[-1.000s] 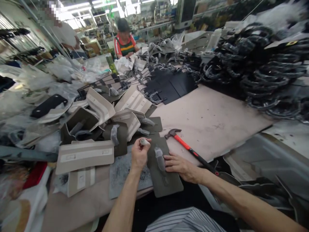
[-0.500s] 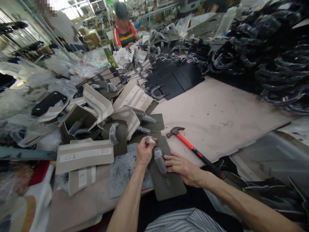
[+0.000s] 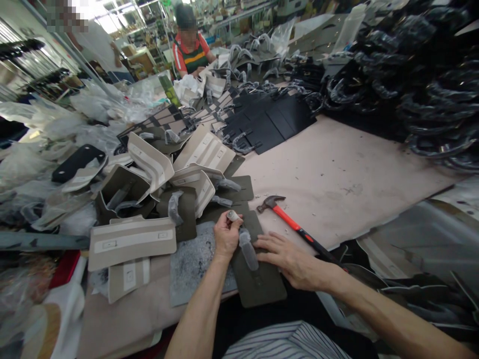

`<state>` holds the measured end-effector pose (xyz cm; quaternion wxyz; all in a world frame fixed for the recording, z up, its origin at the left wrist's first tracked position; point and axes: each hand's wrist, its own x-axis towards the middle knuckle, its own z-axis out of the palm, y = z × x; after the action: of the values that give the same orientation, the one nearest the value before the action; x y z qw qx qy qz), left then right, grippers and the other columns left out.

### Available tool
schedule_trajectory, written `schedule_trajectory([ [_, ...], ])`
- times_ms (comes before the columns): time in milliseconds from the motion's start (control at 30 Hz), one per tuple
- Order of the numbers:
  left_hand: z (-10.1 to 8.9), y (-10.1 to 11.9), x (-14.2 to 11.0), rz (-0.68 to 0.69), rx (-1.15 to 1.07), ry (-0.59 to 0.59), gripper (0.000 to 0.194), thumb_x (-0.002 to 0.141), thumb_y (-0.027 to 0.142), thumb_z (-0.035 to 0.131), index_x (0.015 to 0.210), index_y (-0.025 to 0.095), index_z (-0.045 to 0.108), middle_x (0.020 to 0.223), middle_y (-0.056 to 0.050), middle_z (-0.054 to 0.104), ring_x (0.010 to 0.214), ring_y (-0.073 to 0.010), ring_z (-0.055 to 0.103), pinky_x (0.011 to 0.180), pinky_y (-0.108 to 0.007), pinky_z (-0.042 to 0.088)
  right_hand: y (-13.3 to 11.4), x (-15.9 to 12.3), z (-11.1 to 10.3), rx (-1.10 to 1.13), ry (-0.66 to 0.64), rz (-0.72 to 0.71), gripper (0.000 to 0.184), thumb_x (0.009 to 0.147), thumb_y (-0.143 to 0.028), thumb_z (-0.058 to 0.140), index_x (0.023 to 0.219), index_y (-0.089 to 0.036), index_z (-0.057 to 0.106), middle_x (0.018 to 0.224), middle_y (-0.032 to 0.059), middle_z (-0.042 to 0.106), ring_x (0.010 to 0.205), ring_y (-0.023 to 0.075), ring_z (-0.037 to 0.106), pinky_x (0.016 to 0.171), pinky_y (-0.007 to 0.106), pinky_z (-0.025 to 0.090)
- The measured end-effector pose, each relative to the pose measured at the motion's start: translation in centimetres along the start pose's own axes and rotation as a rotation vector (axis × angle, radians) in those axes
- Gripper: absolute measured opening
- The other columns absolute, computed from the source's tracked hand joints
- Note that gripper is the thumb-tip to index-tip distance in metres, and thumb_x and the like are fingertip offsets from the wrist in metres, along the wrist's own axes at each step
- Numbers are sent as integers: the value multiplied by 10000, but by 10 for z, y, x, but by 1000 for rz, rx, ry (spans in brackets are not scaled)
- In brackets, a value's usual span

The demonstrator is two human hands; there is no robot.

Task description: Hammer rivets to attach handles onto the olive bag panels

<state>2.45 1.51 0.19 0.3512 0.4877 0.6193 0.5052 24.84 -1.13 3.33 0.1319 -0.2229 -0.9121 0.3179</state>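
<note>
An olive-grey bag panel (image 3: 264, 289) lies at the table's front edge, with a plastic-wrapped handle (image 3: 247, 250) along its middle. My left hand (image 3: 225, 238) is closed around a short whitish cylinder (image 3: 234, 216), above the far end of that handle. What exactly the cylinder is, I cannot make out. On the panel's right side rests my right hand (image 3: 286, 259), its fingers stretched out flat toward the handle and nothing in its grasp. A claw hammer (image 3: 290, 219) with a red and black grip lies just beyond my right hand, its head pointing away.
A grey speckled slab (image 3: 190, 264) sits left of the panel. Beige-backed panels (image 3: 132, 239) pile up on the left, black panels (image 3: 269, 119) farther back. Black wrapped handles (image 3: 437, 94) are heaped at the right. A co-worker (image 3: 190, 47) sits across the table.
Both hands hold nearly the same places. The panel's near end has shifted very slightly left, and my right forearm now covers the end of the hammer's grip.
</note>
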Motion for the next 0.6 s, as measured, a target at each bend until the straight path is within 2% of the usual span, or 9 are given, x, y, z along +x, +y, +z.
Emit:
schedule_trajectory([
  [67, 1, 1, -1, 42, 53, 2, 122, 790, 203, 655, 907, 173, 671, 852, -33, 737, 781, -155, 670, 742, -241, 511, 10, -7, -7, -105, 162, 151, 585, 752, -29, 455, 1297, -216, 551, 1418, 109, 486, 1325, 257, 418, 1126, 493, 306],
  [133, 2, 0, -2, 91, 92, -11, 140, 786, 174, 644, 924, 183, 665, 862, -23, 743, 805, -157, 682, 761, -245, 517, 24, -16, -11, -243, 314, 401, 478, 817, -87, 462, 1285, -150, 543, 1345, 171, 518, 1239, 299, 471, 1039, 488, 393],
  [200, 2, -2, -2, 138, 116, -35, 172, 783, 154, 638, 949, 194, 660, 883, -17, 750, 838, -161, 695, 787, -252, 524, 38, -24, -13, -350, 323, 628, 374, 848, -179, 509, 1210, -102, 567, 1192, 203, 574, 1104, 324, 527, 939, 473, 443],
  [300, 1, -5, -2, 198, 139, -94, 176, 796, 146, 626, 957, 206, 664, 899, -12, 747, 858, -165, 700, 811, -259, 527, 47, -29, -14, -321, 227, 787, 213, 855, -216, 514, 1031, -124, 591, 975, 151, 602, 911, 275, 563, 822, 405, 457],
  [367, 0, -7, -1, 214, 142, -135, 170, 811, 151, 614, 961, 209, 668, 900, -11, 744, 855, -164, 700, 811, -259, 530, 46, -28, -15, -98, 218, 892, 117, 836, -209, 515, 929, -155, 562, 861, 94, 590, 781, 214, 557, 720, 340, 453],
  [467, -3, -7, -1, 210, 131, -168, 158, 823, 158, 597, 952, 209, 673, 903, -10, 744, 859, -163, 700, 817, -255, 531, 34, -20, -22, 605, 178, 1054, 86, 797, -253, 535, 848, -194, 499, 714, 3, 534, 561, 130, 480, 529, 266, 411],
  [533, -4, -6, -2, 205, 117, -173, 151, 824, 160, 592, 941, 205, 676, 902, -10, 745, 858, -163, 697, 814, -252, 528, 20, -11, -30, 976, 173, 1074, 128, 824, -330, 508, 854, -213, 466, 662, -45, 476, 443, 91, 378, 424, 236, 346],
  [567, -4, -6, -2, 201, 109, -170, 148, 821, 160, 594, 936, 203, 677, 896, -11, 744, 852, -163, 695, 805, -250, 527, 12, -6, -36, 1020, 213, 1059, 160, 854, -379, 475, 858, -221, 453, 644, -60, 448, 410, 83, 336, 391, 229, 310],
  [600, -4, -6, -2, 197, 100, -167, 150, 817, 156, 596, 934, 201, 678, 890, -12, 744, 847, -163, 693, 795, -249, 526, 3, -1, -41, 960, 277, 1026, 203, 885, -426, 437, 851, -226, 443, 626, -68, 426, 394, 81, 316, 377, 226, 283],
])
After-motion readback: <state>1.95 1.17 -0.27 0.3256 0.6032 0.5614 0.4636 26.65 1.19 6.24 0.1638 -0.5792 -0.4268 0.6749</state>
